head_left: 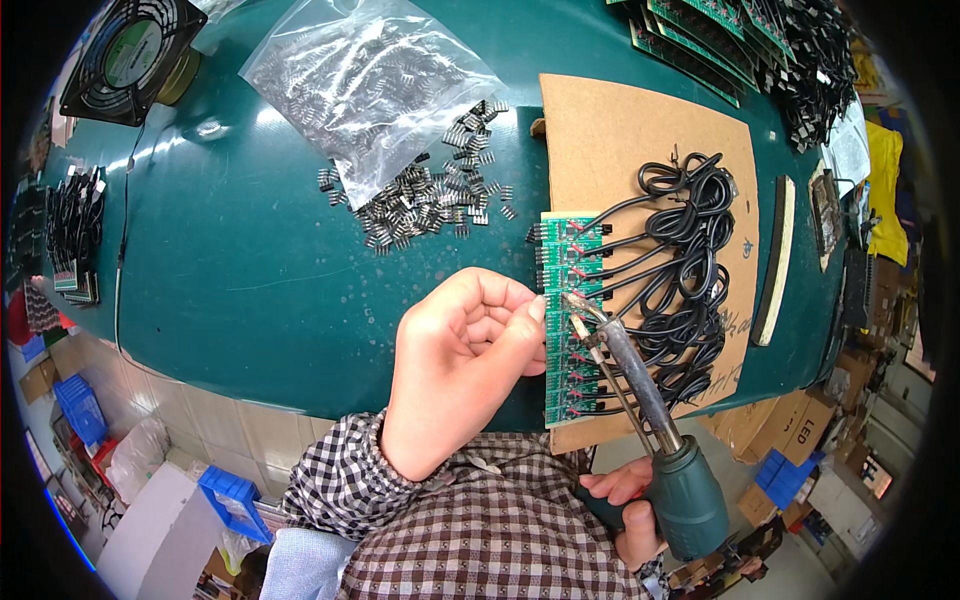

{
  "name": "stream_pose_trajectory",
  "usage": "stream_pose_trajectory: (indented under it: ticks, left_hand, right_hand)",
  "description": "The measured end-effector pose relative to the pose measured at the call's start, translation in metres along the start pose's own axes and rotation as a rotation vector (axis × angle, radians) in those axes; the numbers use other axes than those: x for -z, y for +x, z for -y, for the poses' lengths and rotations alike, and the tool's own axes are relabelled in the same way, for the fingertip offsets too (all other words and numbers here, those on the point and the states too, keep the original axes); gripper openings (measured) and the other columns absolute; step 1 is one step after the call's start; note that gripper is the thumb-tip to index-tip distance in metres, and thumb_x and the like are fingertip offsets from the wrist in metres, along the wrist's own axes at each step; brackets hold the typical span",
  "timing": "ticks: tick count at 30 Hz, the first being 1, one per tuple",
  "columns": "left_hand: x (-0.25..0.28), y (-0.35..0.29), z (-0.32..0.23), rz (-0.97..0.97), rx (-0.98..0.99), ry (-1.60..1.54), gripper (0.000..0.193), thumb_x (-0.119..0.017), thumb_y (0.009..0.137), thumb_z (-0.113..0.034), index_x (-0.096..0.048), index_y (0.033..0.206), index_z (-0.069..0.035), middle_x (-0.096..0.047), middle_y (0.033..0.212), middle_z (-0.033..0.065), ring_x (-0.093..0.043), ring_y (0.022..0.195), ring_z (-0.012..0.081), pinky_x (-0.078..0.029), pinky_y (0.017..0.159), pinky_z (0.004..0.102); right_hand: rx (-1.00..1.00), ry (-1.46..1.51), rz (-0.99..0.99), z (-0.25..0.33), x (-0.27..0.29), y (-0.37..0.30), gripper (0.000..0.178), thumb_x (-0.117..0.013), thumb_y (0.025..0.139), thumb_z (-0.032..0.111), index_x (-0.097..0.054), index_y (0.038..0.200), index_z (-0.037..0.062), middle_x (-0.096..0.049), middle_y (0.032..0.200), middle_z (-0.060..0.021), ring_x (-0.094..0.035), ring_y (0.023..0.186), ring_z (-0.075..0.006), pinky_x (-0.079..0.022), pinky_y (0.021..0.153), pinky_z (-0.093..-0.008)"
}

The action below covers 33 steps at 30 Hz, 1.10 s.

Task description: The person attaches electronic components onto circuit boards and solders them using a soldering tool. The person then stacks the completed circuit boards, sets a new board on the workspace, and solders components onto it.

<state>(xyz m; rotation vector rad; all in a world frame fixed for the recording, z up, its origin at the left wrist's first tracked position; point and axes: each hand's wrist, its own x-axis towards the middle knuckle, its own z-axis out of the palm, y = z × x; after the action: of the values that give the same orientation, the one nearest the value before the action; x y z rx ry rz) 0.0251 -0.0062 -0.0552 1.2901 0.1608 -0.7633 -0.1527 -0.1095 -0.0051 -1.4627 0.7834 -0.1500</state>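
Note:
My right hand (632,505) grips the green handle of a soldering iron (645,390), which has a thin tube running along its metal barrel. Its tip rests at the middle of a long green circuit board panel (556,395). Curled at the panel's left edge, my left hand (475,350) has thumb and forefinger pinched together close to the tip; what they hold is hidden. Black cables (690,260) in looped bundles run from the panel's right side. Small black pin connectors stick out along its upper left edge.
The panel lies on a brown board (640,130) upon a green table. A pile of pin connectors (425,200) spills from a clear plastic bag (370,80). A black fan (130,60) stands far left; stacked circuit boards (700,40) lie far right, near a dark strip (773,262).

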Motion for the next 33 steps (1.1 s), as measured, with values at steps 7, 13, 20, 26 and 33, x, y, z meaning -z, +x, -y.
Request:
stream_pose_trajectory:
  ticks: [7, 13, 20, 26, 33]
  left_hand:
    - [0.004, -0.005, -0.006, 0.019, 0.033, 0.014, 0.012, -0.052, 0.087, -0.006, -0.052, 0.093, 0.003, -0.062, 0.083, 0.0099, -0.061, 0.071, 0.0125, -0.052, 0.061, 0.0223]
    - [0.025, -0.004, -0.021, -0.413, -0.601, 0.909, 0.016, -0.059, 0.076, 0.004, -0.057, 0.09, -0.001, -0.055, 0.086, 0.0104, -0.059, 0.069, 0.0185, -0.05, 0.059, 0.0253]
    - [0.022, 0.022, -0.011, -0.399, -0.729, 1.118, 0.014, -0.064, 0.072, 0.002, -0.055, 0.082, 0.0, -0.05, 0.077, 0.0083, -0.049, 0.057, 0.0161, -0.042, 0.051, 0.0261]
    - [0.022, 0.02, -0.011, -0.389, -0.782, 1.182, 0.01, -0.058, 0.075, 0.005, -0.051, 0.08, 0.001, -0.049, 0.076, 0.0093, -0.05, 0.057, 0.0185, -0.042, 0.053, 0.0271]
    - [0.024, 0.009, -0.013, -0.39, -0.676, 0.959, 0.009, -0.057, 0.076, 0.005, -0.051, 0.081, 0.003, -0.053, 0.075, 0.0074, -0.054, 0.059, 0.0121, -0.045, 0.055, 0.0227]
  right_hand:
    - [0.168, 0.122, -0.153, -0.004, -0.009, 0.005, 0.04, -0.051, 0.086, 0.031, -0.04, 0.095, -0.0058, -0.047, 0.071, -0.0109, -0.055, 0.067, -0.0195, -0.056, 0.064, -0.0384]
    - [0.233, 0.24, -0.174, -0.005, -0.004, 0.016, 0.041, -0.051, 0.085, 0.03, -0.037, 0.103, -0.0039, -0.047, 0.071, -0.0105, -0.055, 0.069, -0.0201, -0.056, 0.061, -0.0368]
    - [0.238, 0.316, -0.108, -0.006, 0.003, 0.019, 0.042, -0.051, 0.085, 0.031, -0.038, 0.104, -0.0034, -0.049, 0.073, -0.0098, -0.056, 0.072, -0.0201, -0.056, 0.062, -0.0369]
    - [0.184, 0.324, -0.063, 0.001, 0.003, 0.024, 0.042, -0.051, 0.085, 0.031, -0.038, 0.105, -0.0029, -0.049, 0.077, -0.0096, -0.056, 0.075, -0.0201, -0.056, 0.063, -0.037]
    - [0.126, 0.321, 0.022, 0.01, 0.0, 0.029, 0.043, -0.052, 0.084, 0.033, -0.039, 0.104, -0.0015, -0.05, 0.079, -0.0096, -0.057, 0.08, -0.0216, -0.056, 0.064, -0.0367]
